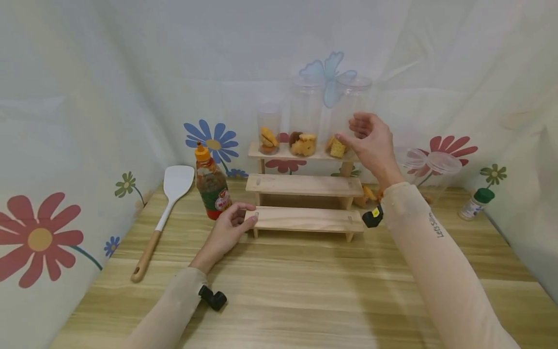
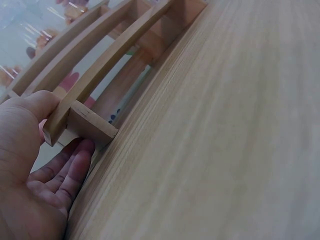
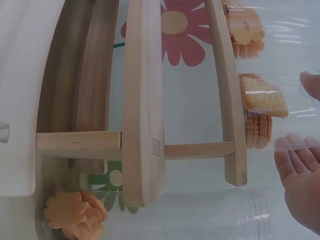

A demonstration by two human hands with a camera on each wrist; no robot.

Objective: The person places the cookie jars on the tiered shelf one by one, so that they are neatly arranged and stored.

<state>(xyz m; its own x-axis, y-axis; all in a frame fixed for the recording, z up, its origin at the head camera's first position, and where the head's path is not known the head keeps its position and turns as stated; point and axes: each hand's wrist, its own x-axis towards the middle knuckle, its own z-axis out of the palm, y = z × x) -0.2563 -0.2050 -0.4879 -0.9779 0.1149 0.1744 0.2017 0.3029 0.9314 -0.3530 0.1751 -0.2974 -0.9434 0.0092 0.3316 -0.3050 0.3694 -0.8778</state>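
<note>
Rack is held at near left end by left hand, thumb above, fingers below, likely for steadiness. Right jar is seated on top shelf; right hand's fingers are set wide beside it, contact unclear.

Through my head view I count two hands: one left hand and one right hand. There is one wooden three-step rack. On it I find three clear jars; to its right there are two more jars, so five in total. The cookies overlap, therefore I cannot give their exact number. I also count one sauce bottle, one spatula, one small green-capped bottle and one printed butterfly.
</note>
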